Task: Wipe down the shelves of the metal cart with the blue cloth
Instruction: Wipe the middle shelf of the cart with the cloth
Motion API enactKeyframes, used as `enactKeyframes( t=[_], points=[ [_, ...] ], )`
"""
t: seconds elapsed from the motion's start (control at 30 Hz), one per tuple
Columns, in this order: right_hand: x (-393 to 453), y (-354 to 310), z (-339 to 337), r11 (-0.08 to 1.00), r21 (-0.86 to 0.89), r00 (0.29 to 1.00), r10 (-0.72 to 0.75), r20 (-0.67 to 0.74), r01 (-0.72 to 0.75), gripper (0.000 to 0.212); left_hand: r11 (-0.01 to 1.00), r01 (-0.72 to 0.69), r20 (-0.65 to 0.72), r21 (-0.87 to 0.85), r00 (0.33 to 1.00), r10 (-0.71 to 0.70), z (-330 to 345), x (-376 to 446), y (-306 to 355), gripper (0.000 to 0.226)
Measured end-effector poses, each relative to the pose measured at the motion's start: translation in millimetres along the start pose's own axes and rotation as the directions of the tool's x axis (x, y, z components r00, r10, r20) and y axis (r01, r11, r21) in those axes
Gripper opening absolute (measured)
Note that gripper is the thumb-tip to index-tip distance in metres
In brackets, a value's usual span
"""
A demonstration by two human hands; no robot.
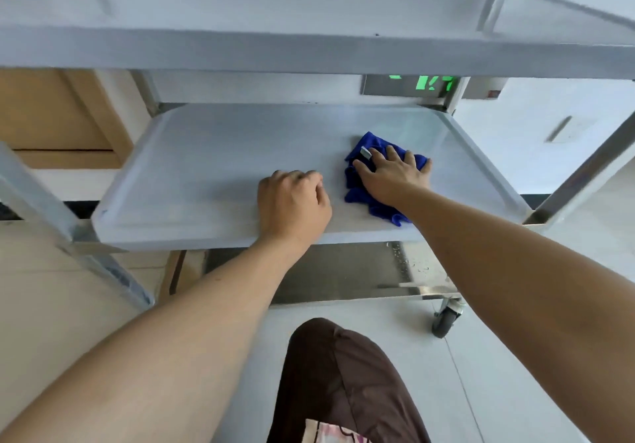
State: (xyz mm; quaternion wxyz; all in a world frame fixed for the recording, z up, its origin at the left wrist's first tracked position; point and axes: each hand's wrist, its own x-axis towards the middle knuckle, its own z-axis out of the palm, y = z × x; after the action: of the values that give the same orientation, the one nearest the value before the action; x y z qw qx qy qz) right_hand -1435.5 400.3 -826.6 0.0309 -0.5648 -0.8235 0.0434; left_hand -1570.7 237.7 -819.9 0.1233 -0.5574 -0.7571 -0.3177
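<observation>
Pressing blue cloth (357, 188) flat, right hand (391, 174); top shelf (309, 50) overhangs.

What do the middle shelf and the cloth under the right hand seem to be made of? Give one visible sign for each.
Middle shelf: apparently metal, likely stainless steel, with a dull brushed grey sheen and a raised rim.
Blue cloth: soft fabric, probably microfibre, judging by its fuzzy, crumpled folds.

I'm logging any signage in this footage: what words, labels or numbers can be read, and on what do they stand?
Green lit display on the metal panel behind the cart: blurred, partly hidden by the upper shelf; not readable.
Tag on the blue cloth: too small to read.
Nothing else carries text.
</observation>
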Motion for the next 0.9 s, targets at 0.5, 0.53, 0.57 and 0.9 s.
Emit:
enactKeyframes(
  t=[0.5, 0.53, 0.57, 0.9],
  points=[
    [-23.0, -249.9, 28.3, 0.917, 0.005, 0.917, -0.399, 0.017, 0.399, 0.07, 0.955, 0.229, -0.132, 0.189, 0.97, -0.206, -108.3, -109.2, -186.8, 0.029],
    [-25.1, -259.1, 29.6, 0.914, 0.004, 0.914, -0.405, 0.014, 0.405, 0.07, 0.959, 0.235, -0.144, 0.16, 0.966, -0.212, -110.1, -112.4, -189.4, 0.03],
    [-27.4, -267.6, 30.8, 0.91, 0.001, 0.91, -0.414, 0.011, 0.414, 0.069, 0.962, 0.237, -0.163, 0.137, 0.963, -0.214, -111.1, -115.2, -191.0, 0.032],
    [-62.4, -342.1, 38.4, 0.841, 0.007, 0.841, -0.54, 0.0, 0.54, 0.072, 0.96, 0.274, -0.198, 0.062, 0.946, -0.257, -115.6, -145.8, -210.7, 0.043]
  ],
)
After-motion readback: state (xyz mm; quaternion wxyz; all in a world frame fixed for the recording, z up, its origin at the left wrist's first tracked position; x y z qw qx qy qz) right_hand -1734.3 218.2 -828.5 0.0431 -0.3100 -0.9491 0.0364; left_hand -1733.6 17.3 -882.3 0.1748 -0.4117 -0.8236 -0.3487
